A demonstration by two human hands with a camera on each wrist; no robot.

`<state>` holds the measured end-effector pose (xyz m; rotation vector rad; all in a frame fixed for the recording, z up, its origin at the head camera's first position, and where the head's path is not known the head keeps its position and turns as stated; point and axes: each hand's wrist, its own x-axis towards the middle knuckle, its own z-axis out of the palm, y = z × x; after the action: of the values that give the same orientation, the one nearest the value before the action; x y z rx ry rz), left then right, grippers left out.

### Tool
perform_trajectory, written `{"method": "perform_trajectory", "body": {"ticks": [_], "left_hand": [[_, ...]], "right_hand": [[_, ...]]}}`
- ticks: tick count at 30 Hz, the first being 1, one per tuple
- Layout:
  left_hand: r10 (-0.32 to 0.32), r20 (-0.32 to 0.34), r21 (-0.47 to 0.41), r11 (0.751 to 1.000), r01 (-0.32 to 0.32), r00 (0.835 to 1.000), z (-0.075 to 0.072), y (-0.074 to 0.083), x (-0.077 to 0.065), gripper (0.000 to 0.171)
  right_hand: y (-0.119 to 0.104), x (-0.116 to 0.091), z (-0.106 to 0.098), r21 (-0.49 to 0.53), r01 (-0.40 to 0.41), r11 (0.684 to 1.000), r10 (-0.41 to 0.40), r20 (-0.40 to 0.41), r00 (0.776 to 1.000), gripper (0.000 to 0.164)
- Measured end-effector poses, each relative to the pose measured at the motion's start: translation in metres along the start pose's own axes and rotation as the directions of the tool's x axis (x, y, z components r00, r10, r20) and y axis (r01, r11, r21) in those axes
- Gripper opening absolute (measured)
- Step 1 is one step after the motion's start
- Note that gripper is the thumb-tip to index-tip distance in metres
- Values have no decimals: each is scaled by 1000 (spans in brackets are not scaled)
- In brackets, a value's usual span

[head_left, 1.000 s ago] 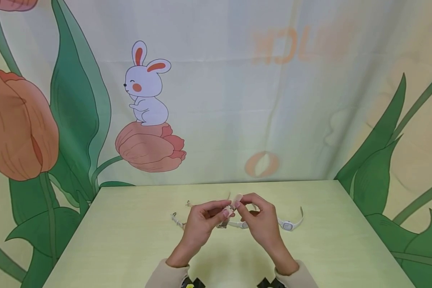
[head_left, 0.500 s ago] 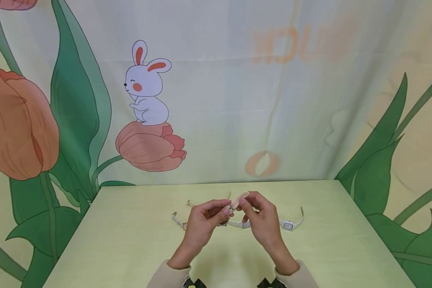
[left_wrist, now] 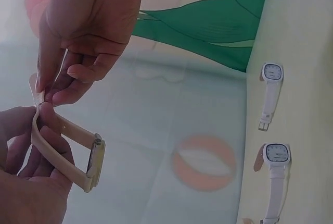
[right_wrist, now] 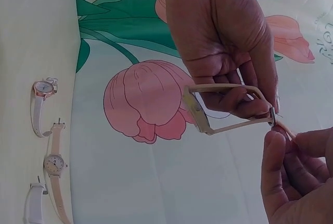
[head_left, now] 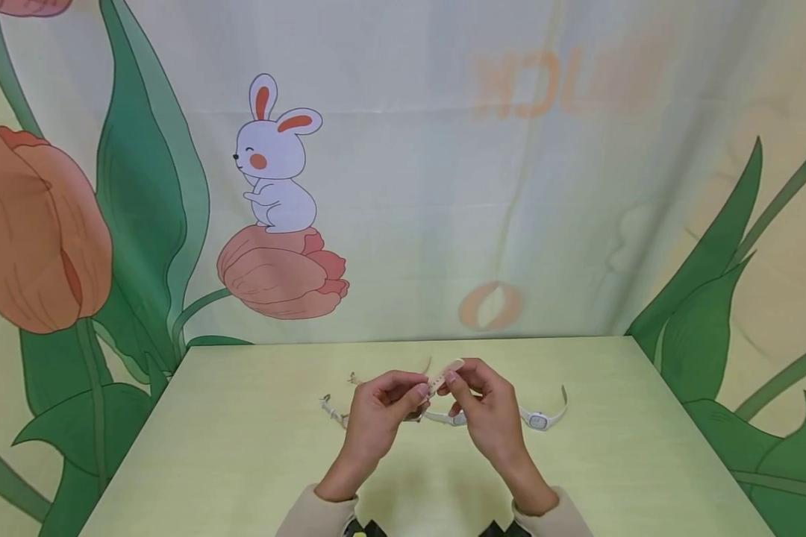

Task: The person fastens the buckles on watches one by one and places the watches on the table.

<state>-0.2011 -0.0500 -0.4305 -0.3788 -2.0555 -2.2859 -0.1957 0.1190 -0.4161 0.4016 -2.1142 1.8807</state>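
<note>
A beige-strapped wristwatch (left_wrist: 57, 156) is held up above the table, its strap bent into a loop. My left hand (head_left: 376, 418) pinches the strap beside the metal buckle (right_wrist: 272, 115). My right hand (head_left: 493, 410) pinches the strap's free end (head_left: 446, 374), which has a row of small holes. Below the fingers hangs the watch case (right_wrist: 195, 110), seen from its side, so its dial is hidden. In the head view, fingers cover the buckle. Whether the buckle's pin sits in a hole cannot be seen.
On the pale table (head_left: 242, 447) behind the hands lie several watches. Two white watches (left_wrist: 272, 73) (left_wrist: 277, 152) lie toward the right. A rose-rimmed white watch (right_wrist: 43, 88) and a beige watch (right_wrist: 54, 164) lie toward the left. A printed curtain (head_left: 403, 186) hangs behind.
My right fingers have shifted slightly right along the strap, and more of its holed end shows. My left thumb has moved over the buckle, which was visible in the head view earlier.
</note>
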Motion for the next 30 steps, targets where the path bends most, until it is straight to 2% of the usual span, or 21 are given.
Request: {"method": "perform_trajectory", "body": {"ticks": [12,21,25,30], "left_hand": [[-2,-12,-3,1000,2,1000,1,0,0,14],[-8,-17,-3,1000,8,1000,1,-1,-1,13],[-10,18,-24,1000,11,1000,0,-2,-1,17],[-4,116,-56,998,11,993,-1,-3,-2,27]], "right_hand": [[0,-2,0,22,-3,1000,3,0,1000,11],[1,-3,-1,-16,-8,1000,8,15,1000,13],[3,-3,-3,-14,33,999,-33,48,998,14],[8,-3,-5,-10,102,995,-101,85,991,14]]}}
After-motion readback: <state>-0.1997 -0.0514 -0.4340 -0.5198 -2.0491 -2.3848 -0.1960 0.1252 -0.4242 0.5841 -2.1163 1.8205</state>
